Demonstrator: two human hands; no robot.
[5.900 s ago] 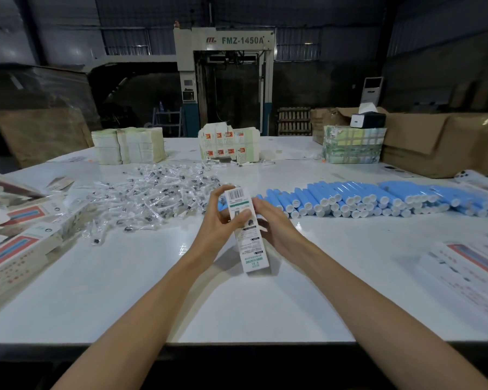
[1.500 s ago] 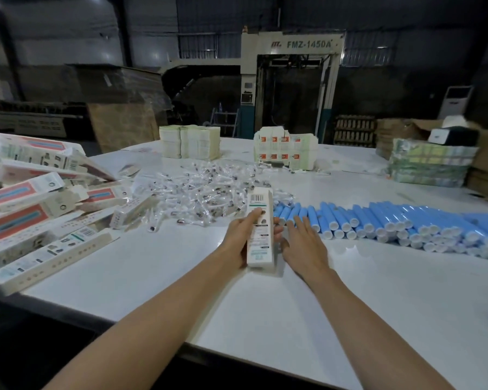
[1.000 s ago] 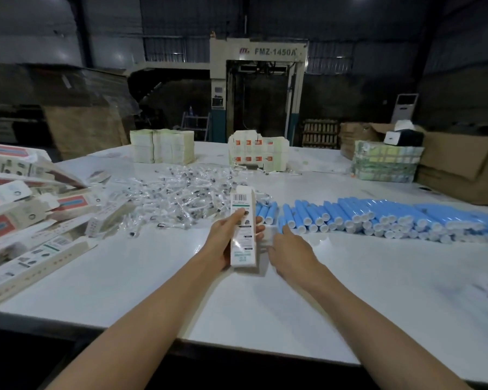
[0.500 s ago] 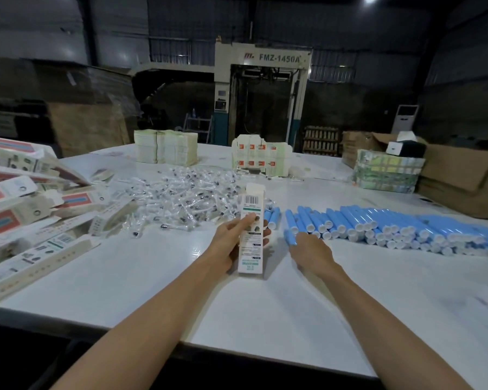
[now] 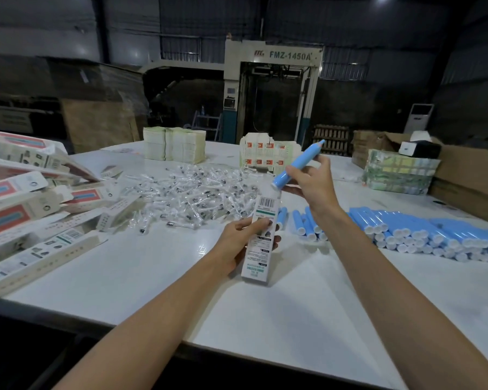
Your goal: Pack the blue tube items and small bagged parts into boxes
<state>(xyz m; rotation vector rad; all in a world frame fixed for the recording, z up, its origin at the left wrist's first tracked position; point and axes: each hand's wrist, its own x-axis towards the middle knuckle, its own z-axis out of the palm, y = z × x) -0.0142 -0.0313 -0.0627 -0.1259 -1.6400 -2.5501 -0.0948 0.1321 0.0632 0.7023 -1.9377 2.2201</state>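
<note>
- A little in from the near edge of the table (image 5: 124, 277), a narrow white box (image 5: 261, 249) is held upright by the left hand (image 5: 234, 244). The fingers are curled round its middle, with the thumb laid across the printed face. Whether its foot rests on the tabletop cannot be told.
- Just above the box's top end, a blue tube (image 5: 300, 164) is gripped about its middle by the right hand (image 5: 314, 185), with fingers and thumb closed round it. The tube is tilted: its white-capped end is low and close to the box's mouth, and its pointed end is raised toward the far edge.
- Insertion of the tube is judged to be the step in hand. The tube is best brought into line with the box's long axis before it is lowered, so that the cap is not caught on the rim or a flap.
- The box should be held steady and not squeezed flat. Whether its top flap is fully open cannot be told.
- Beyond the hands, toward the right edge, the remaining blue tubes (image 5: 423, 233) are laid in a row.
- Behind the box, a heap of small bagged parts (image 5: 192, 192) is spread over the middle of the table. One is presumably to be added afterwards.
- Printed boxes (image 5: 26, 209) are piled at the left edge, and stacks of flat cartons (image 5: 174, 143) stand near the far edge.
</note>
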